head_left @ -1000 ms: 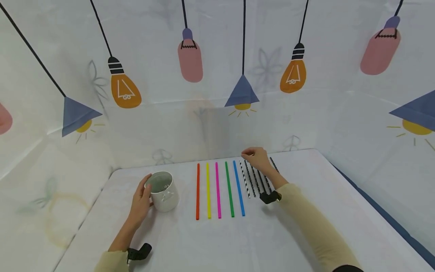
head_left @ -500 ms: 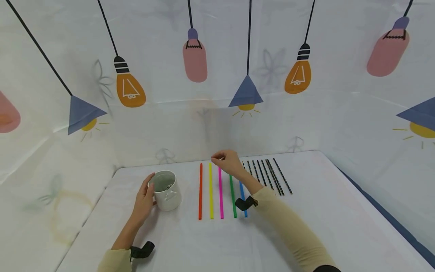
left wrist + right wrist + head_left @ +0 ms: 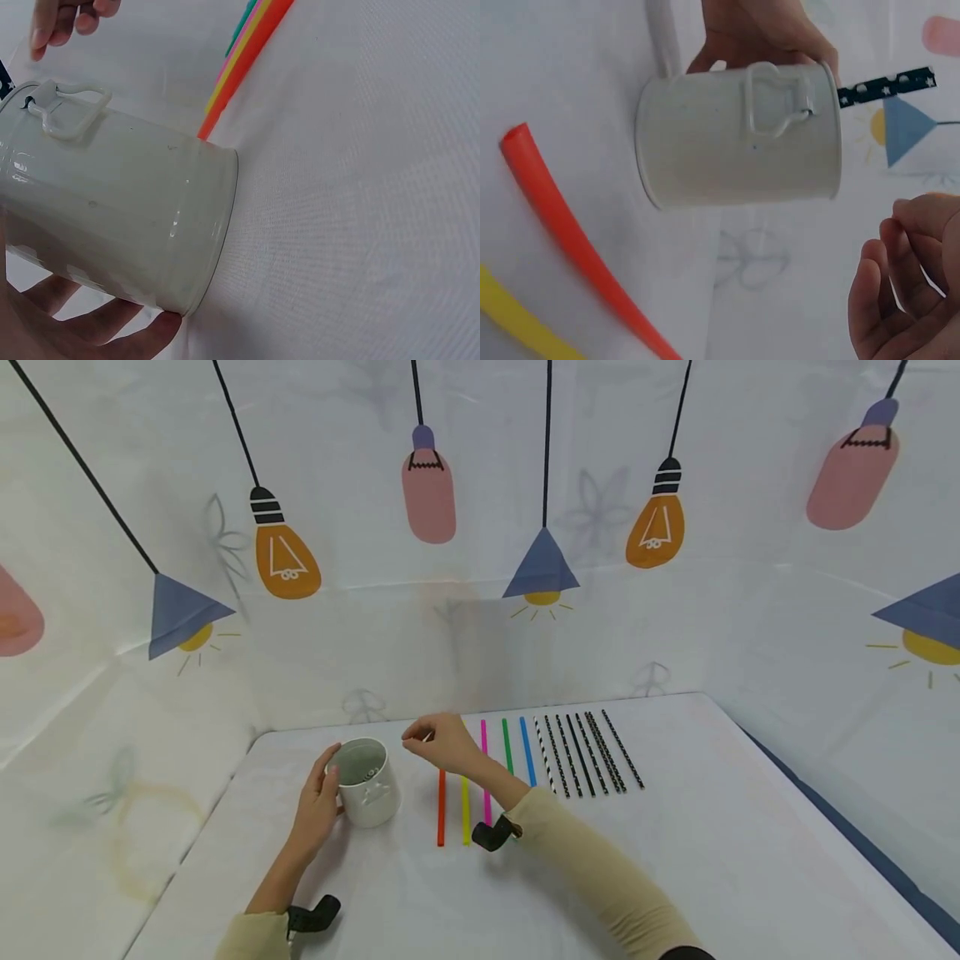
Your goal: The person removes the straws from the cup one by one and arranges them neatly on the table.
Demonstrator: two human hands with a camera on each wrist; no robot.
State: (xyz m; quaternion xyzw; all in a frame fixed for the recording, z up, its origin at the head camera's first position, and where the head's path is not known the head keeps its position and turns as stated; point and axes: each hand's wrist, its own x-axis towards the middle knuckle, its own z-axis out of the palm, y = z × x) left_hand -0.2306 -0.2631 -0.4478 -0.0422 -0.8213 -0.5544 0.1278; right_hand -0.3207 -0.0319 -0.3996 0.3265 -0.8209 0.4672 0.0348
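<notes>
My left hand [image 3: 309, 818] holds a white cup [image 3: 369, 806] by its side, at the left of the table. A small loop handle sticks out from the cup wall. In the right wrist view, a dark straw with white stars [image 3: 892, 86] stands up out of the cup's mouth. Just right of the cup, above the far end of the red straw [image 3: 441, 810], hovers my right hand [image 3: 444, 745]. Its fingers are loosely curled, thumb close to the fingertips, and nothing shows between them. The forearm partly covers the yellow straw [image 3: 466, 818] and the pink straw [image 3: 484, 739].
Beyond the pink straw lie a green straw [image 3: 507, 745] and a blue straw [image 3: 528, 756]. Several black-and-white patterned straws [image 3: 576, 756] follow in a row on the right. A white cloth covers the table [image 3: 720, 827], and a sheet printed with lamps [image 3: 480, 643] hangs behind.
My right hand has moved left, from above the patterned straws, across the coloured ones, to beside the cup. The left hand and the cup stay in place; the head view shifts slightly.
</notes>
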